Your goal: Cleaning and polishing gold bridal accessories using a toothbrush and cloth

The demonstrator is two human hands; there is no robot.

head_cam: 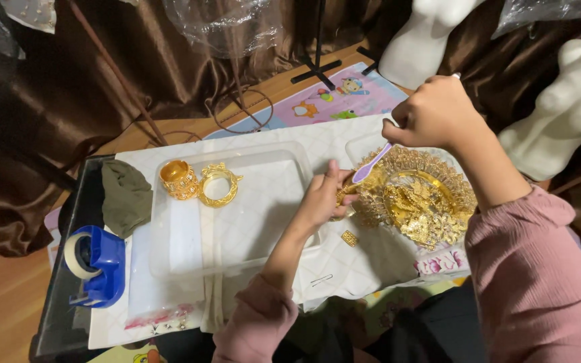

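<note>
Gold filigree headpiece [419, 198], the big ornate one, sits on the quilted white mat [371, 262] toward the right side of the table, partly over a clear tray. Left hand [321, 200] is pinching its left rim, fingers closed on the edge, while the right hand [432, 111] is curled tight around a purple brush [371, 163] whose head touches that same rim.

Handling-wise, I'd guess it's light for its size but stiff and pretty fragile: all thin lacy metalwork with little points that would bend or snag. Probably safest to grip the sturdier outer band rather than the fine centre bits, and shiny metal like this can be slippery.

Other stuff around: two gold bangles [200, 181] at the far left of a clear plastic tray [237, 222], a small gold piece [350, 238] lying loose just near of the left hand, and a blue tape dispenser [95, 265] near left.
</note>
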